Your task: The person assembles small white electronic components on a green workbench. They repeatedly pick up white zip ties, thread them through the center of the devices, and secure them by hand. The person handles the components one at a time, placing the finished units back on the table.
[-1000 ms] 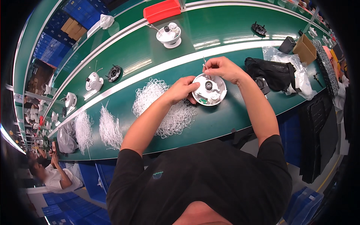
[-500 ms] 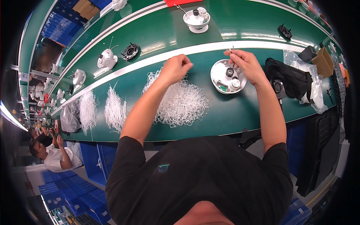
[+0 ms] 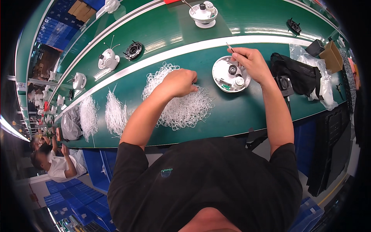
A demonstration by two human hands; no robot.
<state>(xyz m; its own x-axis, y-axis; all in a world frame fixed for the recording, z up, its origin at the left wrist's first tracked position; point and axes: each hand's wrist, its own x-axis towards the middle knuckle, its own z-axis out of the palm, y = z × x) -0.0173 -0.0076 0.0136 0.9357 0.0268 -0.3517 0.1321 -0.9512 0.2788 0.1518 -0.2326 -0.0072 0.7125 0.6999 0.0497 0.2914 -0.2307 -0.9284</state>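
Note:
My left hand [image 3: 181, 82] is over a large pile of small white plastic loops [image 3: 185, 112], its fingers curled down with the tips at the pile's upper right. Whatever they pinch is too small to make out. My right hand [image 3: 252, 63] grips a thin cable [image 3: 230, 48] between thumb and fingers, its end sticking out up and to the left. Just below that hand lies a round white camera housing [image 3: 222, 79], open side up. A black lens [image 3: 232, 69], a white round part [image 3: 239, 82] and a green circuit board [image 3: 225, 87] show inside it.
Two bundles of white plastic strips [image 3: 116, 116] [image 3: 89, 118] lie left. Beyond the white rail [image 3: 154, 61] stand more white housings [image 3: 203, 17] [image 3: 108, 60] and black rings [image 3: 134, 50]. A black bag [image 3: 293, 73] and cardboard box [image 3: 331, 58] are right. Another person [image 3: 62, 166] sits far left.
My left hand has lowered onto the loop pile, fingertips now down at its edge. In my right hand the cable end now slants further left. The whole view has shifted slightly.

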